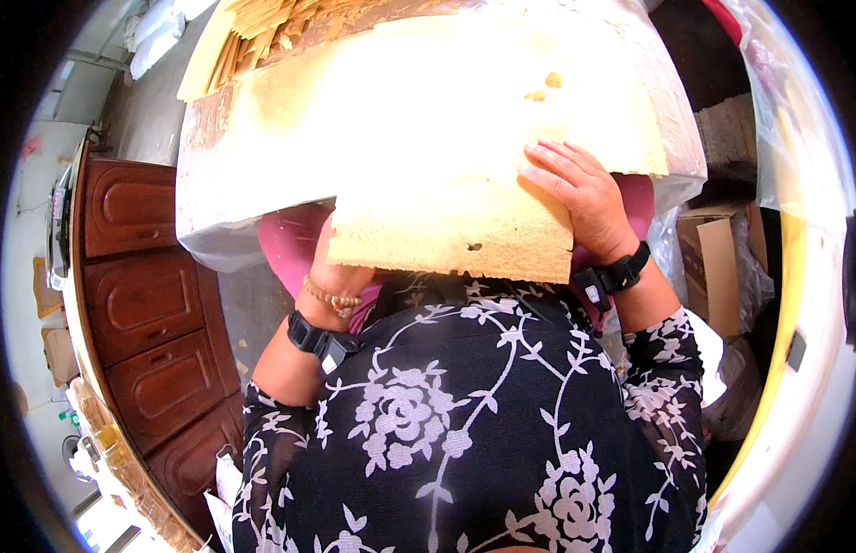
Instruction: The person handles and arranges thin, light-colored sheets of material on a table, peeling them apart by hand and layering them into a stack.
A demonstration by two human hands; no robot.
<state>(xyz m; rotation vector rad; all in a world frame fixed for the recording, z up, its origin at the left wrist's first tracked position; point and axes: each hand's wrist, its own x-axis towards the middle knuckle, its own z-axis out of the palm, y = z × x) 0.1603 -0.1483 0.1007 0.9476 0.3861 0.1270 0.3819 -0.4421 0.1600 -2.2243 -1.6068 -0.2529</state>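
A thin tan sheet [448, 238] with a ragged near edge and a small dark hole juts over the table's front edge towards my body. Its material cannot be settled, and glare washes out its far part. My right hand [581, 197] lies over its right side, fingers close together on top, thumb out of sight. My left hand [348, 269] reaches beneath the sheet's left side; only the wrist and the back of the hand show, the fingers being hidden. More pale sheet [282, 104] covers the table under and beyond it, with two brownish spots at the right.
Stacked tan strips and scraps [244, 48] lie at the table's far left. Plastic wraps the table [206, 200]. A reddish-brown wooden cabinet [151, 290] stands on the left. At the right are a cardboard box [718, 269] and a plastic-covered, yellow-edged surface [791, 276].
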